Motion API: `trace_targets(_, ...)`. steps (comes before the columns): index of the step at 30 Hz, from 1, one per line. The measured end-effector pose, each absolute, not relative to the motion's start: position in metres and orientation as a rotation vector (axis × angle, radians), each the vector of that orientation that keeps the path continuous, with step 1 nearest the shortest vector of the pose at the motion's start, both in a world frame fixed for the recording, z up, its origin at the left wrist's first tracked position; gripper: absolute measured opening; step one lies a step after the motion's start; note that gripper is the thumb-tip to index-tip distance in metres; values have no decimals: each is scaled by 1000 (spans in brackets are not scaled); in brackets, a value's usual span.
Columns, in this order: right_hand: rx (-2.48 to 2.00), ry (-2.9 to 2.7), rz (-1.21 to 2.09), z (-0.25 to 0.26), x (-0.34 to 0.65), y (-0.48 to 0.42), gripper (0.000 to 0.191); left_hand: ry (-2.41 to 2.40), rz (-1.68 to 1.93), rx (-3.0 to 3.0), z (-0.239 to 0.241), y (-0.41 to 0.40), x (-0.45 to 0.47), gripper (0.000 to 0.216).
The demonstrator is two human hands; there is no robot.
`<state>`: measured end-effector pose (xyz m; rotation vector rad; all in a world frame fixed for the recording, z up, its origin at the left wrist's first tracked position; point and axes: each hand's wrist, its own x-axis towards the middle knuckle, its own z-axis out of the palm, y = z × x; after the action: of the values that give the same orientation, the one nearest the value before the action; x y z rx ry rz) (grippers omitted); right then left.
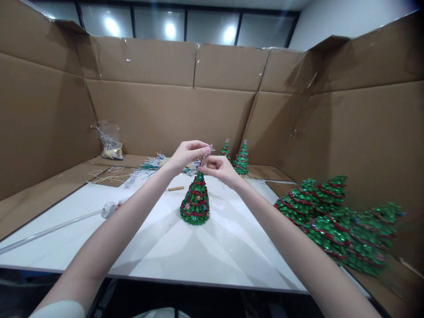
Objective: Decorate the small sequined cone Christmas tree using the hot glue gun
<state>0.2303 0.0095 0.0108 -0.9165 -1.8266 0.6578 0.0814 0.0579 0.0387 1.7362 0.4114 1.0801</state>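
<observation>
I had both hands raised together just above the tip of the small green tree (195, 201), which stood upright near the middle of the white tabletop (159, 251). My left hand (186, 154) pinched a small silvery star piece (209, 149) between its fingertips. My right hand (221, 170) had its fingers curled together just under that piece, close against the left fingertips; I could not tell whether it gripped the piece too. Behind the tree, a wooden stick (175, 188) lay flat, with a tinsel bundle (150, 164) farther back. Two smaller trees (241, 159) stood by the cardboard wall (159, 110), and a heap of trees (334, 221) lay at my right.
</observation>
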Motion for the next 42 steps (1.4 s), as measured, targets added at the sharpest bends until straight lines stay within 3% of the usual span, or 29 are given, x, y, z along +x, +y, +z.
trace_targets(8,-906,-1652,626,12,225,8,38,369,1122,1712,38,59,78,26)
trace_targets(22,-983,-1778,709,6,234,6,28,351,1020,1868,33,57,68,23)
trace_targets(42,-1062,-1968,654,-4,241,7,36,396,923,1891,33,53,66,20)
